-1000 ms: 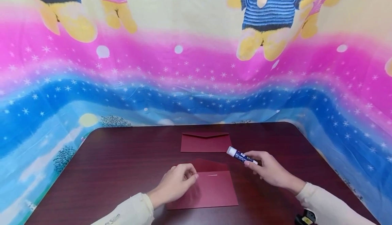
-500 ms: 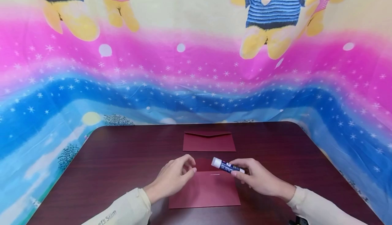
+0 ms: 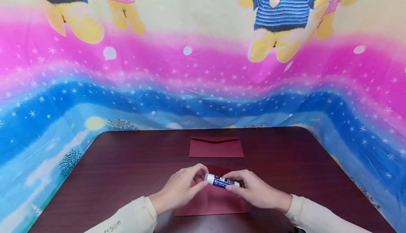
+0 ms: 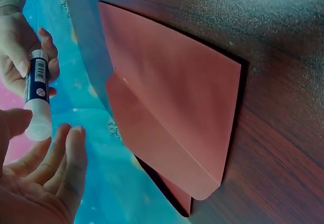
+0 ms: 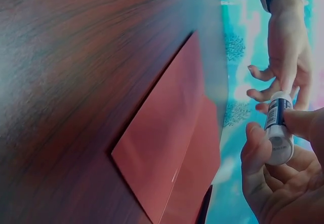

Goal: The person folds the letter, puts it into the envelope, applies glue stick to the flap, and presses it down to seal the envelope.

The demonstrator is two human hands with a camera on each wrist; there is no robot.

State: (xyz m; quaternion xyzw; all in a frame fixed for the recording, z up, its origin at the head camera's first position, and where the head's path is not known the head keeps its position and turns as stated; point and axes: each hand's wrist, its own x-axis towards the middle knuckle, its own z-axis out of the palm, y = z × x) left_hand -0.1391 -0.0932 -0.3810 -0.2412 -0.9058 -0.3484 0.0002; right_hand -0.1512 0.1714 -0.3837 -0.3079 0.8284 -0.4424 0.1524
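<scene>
In the head view my right hand (image 3: 258, 189) holds a glue stick (image 3: 222, 181) between thumb and fingers, its dark blue label facing up and its white cap pointing left. My left hand (image 3: 180, 189) is at the cap end, its thumb and fingers spread around the cap. The left wrist view shows the left thumb right at the cap (image 4: 38, 125), while several fingertips stand a little off it. Below both hands a red envelope (image 3: 209, 206) lies on the table with its flap (image 4: 162, 138) folded out, away from the person.
A second red envelope (image 3: 216, 149) lies farther back on the dark wooden table (image 3: 136, 155), its flap edge slightly raised. Behind the table hangs a colourful cloth (image 3: 190, 71) printed with bears and snowflakes.
My right hand has carried the glue stick left and slightly down, over the near envelope, until its cap reached the left hand. The left hand has come off the envelope.
</scene>
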